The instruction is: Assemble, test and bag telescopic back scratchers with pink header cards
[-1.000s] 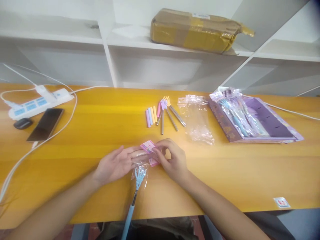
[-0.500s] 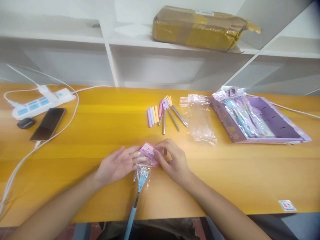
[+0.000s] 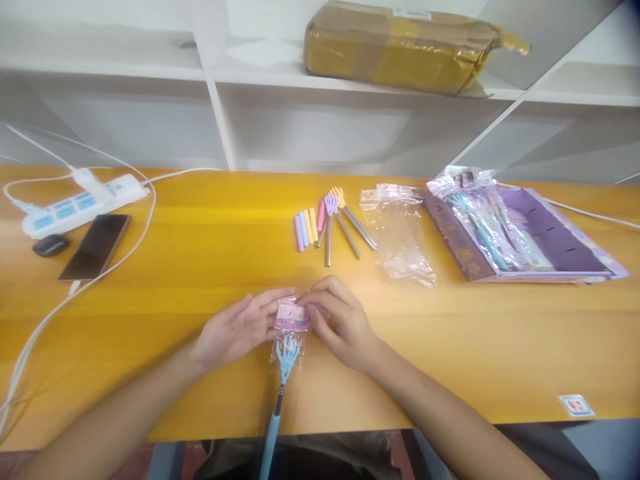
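Note:
A blue back scratcher (image 3: 288,360) with a hand-shaped head and a metal shaft lies toward me, its blue handle passing over the table's front edge. Its head is inside a clear plastic bag (image 3: 301,347), whose top carries a pink printed card (image 3: 292,316). My right hand (image 3: 345,327) pinches the right side of this card between thumb and fingers. My left hand (image 3: 240,327) is open, palm up, fingers stretched toward the card's left edge; the fingertips are partly hidden behind the bag.
Beyond my hands lie several coloured sleeves (image 3: 299,233), metal-shafted scratchers (image 3: 330,220) and empty clear bags (image 3: 400,233). A purple box (image 3: 580,257) with packaged scratchers stands right. Left are a phone (image 3: 96,247), black case (image 3: 51,245), power strip (image 3: 85,205) and white cables.
The pink card has turned from tilted to nearly level and now shows its face flat. The scratcher has shifted slightly right. My left hand stays stretched out; my right keeps its pinch.

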The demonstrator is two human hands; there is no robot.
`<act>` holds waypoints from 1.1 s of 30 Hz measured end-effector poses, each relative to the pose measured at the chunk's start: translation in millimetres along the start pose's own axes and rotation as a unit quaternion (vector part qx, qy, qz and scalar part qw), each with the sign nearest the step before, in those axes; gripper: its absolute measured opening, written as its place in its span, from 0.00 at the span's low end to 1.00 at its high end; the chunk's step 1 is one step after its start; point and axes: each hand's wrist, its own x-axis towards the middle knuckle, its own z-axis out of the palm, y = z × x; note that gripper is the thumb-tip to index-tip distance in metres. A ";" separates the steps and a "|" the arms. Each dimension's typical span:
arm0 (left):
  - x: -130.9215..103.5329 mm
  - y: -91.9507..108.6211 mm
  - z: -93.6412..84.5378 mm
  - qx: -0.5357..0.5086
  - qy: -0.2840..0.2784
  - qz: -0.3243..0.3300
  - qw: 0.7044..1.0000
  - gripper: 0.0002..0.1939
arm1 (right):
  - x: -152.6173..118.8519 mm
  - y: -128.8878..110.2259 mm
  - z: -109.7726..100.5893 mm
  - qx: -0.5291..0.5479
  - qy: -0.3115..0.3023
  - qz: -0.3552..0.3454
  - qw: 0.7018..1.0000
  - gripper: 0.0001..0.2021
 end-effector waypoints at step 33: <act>0.8 -16.2 2.2 0.163 0.040 0.037 0.985 0.42 | 2.0 5.4 -3.7 0.074 -0.024 0.008 0.997 0.07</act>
